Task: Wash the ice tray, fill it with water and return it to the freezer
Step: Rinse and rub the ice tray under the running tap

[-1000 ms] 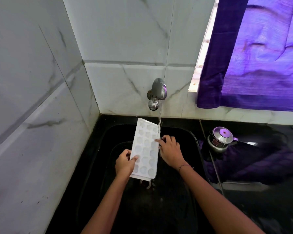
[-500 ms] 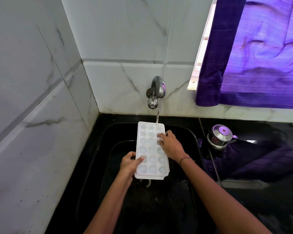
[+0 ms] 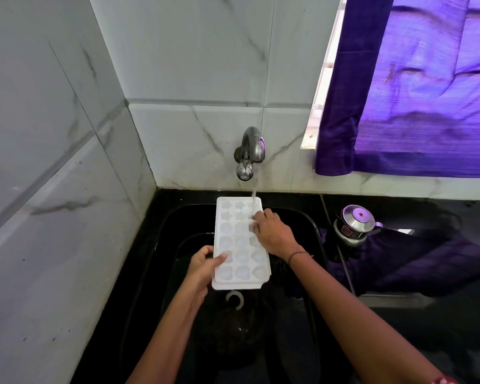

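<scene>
Marble-look tiles meet in a corner behind a black sink [image 3: 313, 225] sunk into a dark counter, with a purple curtain [image 3: 427, 92] hanging at the upper right and a small steel kettle [image 3: 355, 224] on the counter just right of the sink. From the head cam, the tray [image 3: 240, 245] is held over the sink, cups up and roughly level, its far end right under the tap [image 3: 251, 151], whose stream hits the far right cups. Left hand [image 3: 204, 268] is clamped on the near left edge, thumb on top, fingers curled under. Right hand [image 3: 273, 234] lies on the far right side, fingers half-curled and touching the cups by the stream; looks like rubbing rather than holding, though I can't tell for sure. My take for this washing step: slide the tray along so every cup gets the stream, and tip it to dump the rinse water.
</scene>
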